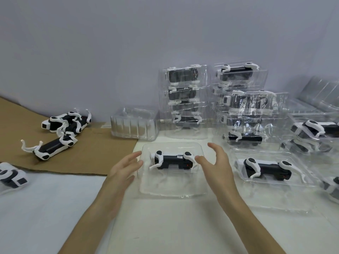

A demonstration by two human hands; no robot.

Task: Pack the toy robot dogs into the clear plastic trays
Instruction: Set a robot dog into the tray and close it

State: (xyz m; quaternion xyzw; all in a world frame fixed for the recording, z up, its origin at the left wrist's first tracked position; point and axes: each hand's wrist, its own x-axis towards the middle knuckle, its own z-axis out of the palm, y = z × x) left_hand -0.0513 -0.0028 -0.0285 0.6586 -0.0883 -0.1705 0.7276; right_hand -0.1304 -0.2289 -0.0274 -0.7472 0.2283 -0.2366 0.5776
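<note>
The fingers (134, 157) of the left hand (122, 171) are spread and nearly straight, holding nothing, their tips at the left wall of a shallow clear plastic tray (165, 193); whether they touch it cannot be told. The right hand (220, 168) is also unclenched and empty, its fingers (215, 149) loosely arched over the tray's right end and the thumb just beside the near leg of the black-and-white toy robot dog (173, 160) that lies inside the tray. The dog sits between the two hands, its long axis running left to right across the person's front, so each hand faces one end of it; the right hand is the nearer. Its white legs are folded along the black body, and which end is the head is not plain. Any lift or press would likely come from both ends at once. Just to the right, a second clear tray with a dog (266, 170) lies on the white table (55, 208). Behind stand tall stacks of packed trays (185, 99) and a nest of empty clear trays (134, 124). Well apart to the left, loose toy dogs (55, 149) wait on a sheet of brown cardboard (95, 151).
</note>
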